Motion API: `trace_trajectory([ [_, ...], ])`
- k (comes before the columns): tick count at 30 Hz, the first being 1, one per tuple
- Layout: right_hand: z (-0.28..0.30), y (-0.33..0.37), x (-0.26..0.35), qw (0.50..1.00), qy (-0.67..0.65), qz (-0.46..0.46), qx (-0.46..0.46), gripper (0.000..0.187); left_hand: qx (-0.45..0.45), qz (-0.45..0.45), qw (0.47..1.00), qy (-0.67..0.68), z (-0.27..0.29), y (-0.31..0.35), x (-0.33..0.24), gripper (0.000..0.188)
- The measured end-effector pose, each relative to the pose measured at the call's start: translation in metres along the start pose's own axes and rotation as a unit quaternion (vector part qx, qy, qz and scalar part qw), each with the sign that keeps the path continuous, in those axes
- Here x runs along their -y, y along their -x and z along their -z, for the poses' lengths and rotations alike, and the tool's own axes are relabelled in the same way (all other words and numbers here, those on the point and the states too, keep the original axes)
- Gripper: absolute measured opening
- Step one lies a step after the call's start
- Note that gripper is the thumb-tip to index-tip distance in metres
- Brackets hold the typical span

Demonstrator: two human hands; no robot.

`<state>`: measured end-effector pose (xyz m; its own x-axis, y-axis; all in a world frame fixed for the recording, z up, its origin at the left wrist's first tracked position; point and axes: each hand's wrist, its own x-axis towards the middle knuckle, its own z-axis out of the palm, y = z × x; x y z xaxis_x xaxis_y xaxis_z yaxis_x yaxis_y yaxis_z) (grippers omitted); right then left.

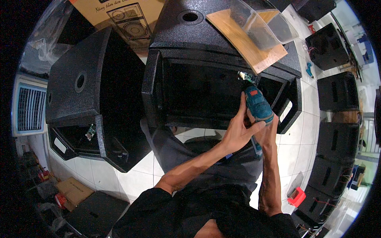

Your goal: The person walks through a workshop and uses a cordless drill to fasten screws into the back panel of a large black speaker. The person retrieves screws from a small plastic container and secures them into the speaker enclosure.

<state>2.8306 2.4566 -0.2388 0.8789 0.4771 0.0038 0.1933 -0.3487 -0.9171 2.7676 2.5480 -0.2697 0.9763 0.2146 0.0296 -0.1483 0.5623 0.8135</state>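
A blue cordless drill (257, 104) points into the open back of a black textured speaker cabinet (186, 47), its tip at a small green circuit board (246, 76) under the cabinet's upper edge. My right hand (265, 131) grips the drill's handle from below. My left hand (237, 129) steadies the drill body from the left side, fingers along it. The cabinet's inside is dark and little shows in it.
A second black cabinet (79, 79) stands at the left with a green board (90, 132) in its opening. A wooden board (246, 43) and clear plastic tubs (262, 23) lie on top. More cabinets (337, 91) line the right. A red box (297, 196) sits on the white tiles.
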Motion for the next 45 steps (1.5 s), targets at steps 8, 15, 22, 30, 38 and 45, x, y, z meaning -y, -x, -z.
trace_trajectory([
  [8,0.000,0.000,0.004,0.998,0.052,-0.017,-0.013,0.024,0.002,-0.017,0.999,-0.034,0.004,-0.001,0.007,0.096],
  [15,0.014,0.043,0.004,0.994,0.063,-0.015,-0.091,0.020,-0.127,0.051,0.966,-0.217,0.064,-0.016,-0.002,0.041],
  [22,0.048,0.138,-0.012,0.989,0.065,-0.091,-0.101,0.018,-0.064,-0.214,0.625,-0.748,0.064,-0.121,0.040,0.030],
  [30,0.060,0.169,-0.022,0.984,-0.070,-0.130,-0.102,0.018,0.002,-0.064,0.497,-0.865,0.067,-0.154,0.060,0.034],
  [38,0.069,0.173,-0.031,0.989,-0.042,-0.120,-0.074,0.027,0.008,-0.029,0.475,-0.880,0.049,-0.148,0.054,0.036],
  [45,0.070,0.178,-0.039,0.992,-0.043,-0.101,-0.066,0.028,-0.021,-0.084,0.511,-0.855,0.064,-0.150,0.058,0.042],
])
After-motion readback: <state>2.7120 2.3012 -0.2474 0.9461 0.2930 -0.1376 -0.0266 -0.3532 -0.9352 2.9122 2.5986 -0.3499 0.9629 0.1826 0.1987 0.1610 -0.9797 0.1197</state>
